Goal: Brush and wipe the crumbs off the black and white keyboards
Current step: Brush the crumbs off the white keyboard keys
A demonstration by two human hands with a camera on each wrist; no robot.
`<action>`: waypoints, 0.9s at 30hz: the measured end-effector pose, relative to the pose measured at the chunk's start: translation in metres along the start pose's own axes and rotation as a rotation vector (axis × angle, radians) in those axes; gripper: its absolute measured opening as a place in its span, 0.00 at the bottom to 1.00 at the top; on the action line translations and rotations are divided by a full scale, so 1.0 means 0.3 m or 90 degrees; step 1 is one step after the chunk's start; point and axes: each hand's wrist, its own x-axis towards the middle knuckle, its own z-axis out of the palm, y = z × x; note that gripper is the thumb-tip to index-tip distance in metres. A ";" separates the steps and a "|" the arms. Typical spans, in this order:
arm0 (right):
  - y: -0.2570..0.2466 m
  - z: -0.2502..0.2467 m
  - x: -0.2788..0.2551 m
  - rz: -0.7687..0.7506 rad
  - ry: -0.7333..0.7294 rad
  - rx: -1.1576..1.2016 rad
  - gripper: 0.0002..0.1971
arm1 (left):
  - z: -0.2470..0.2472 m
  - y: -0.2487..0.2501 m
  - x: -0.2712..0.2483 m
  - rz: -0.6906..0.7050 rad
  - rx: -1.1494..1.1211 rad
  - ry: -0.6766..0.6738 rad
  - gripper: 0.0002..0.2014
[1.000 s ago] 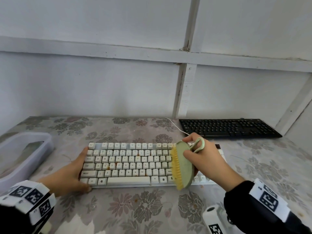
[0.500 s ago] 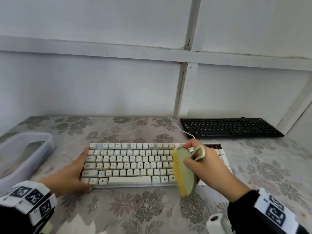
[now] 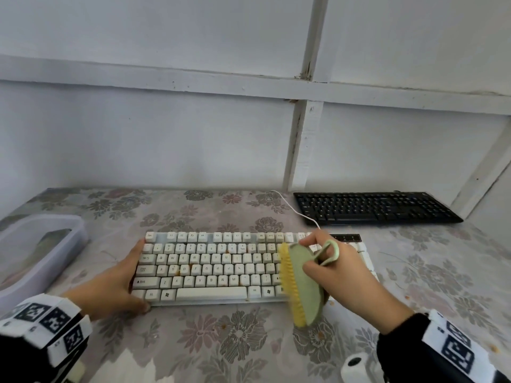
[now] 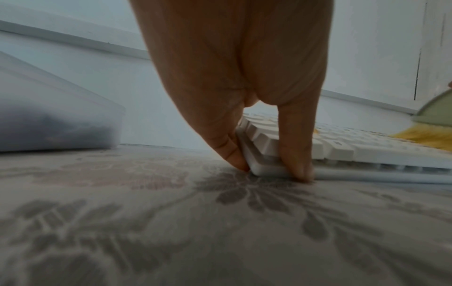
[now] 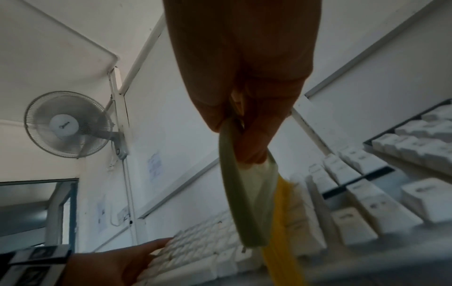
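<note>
A white keyboard with orange crumbs among its keys lies in the middle of the flowered table. My left hand presses against its left end, fingers along the side and thumb on the front corner. My right hand grips a green brush by its looped handle. The yellow bristles face left and touch the keys near the keyboard's right part. A black keyboard lies at the back right by the wall, away from both hands.
A translucent plastic tub stands at the left edge. The white cable runs from the white keyboard toward the wall. A white roll sits at the near edge by my right sleeve. Loose crumbs lie on the cloth.
The brush has slid a little to the right and toward the keyboard's front edge. My left hand has stayed at the left end.
</note>
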 end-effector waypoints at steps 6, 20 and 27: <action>-0.089 -0.051 0.087 -0.033 0.124 0.030 0.11 | 0.000 0.003 -0.001 -0.023 0.000 -0.006 0.65; -0.065 -0.017 0.071 0.010 0.025 0.021 0.10 | 0.002 0.016 -0.009 -0.023 -0.012 0.001 0.64; -0.088 0.005 0.119 -0.034 0.124 0.000 0.12 | 0.001 0.025 -0.018 -0.009 -0.003 0.005 0.61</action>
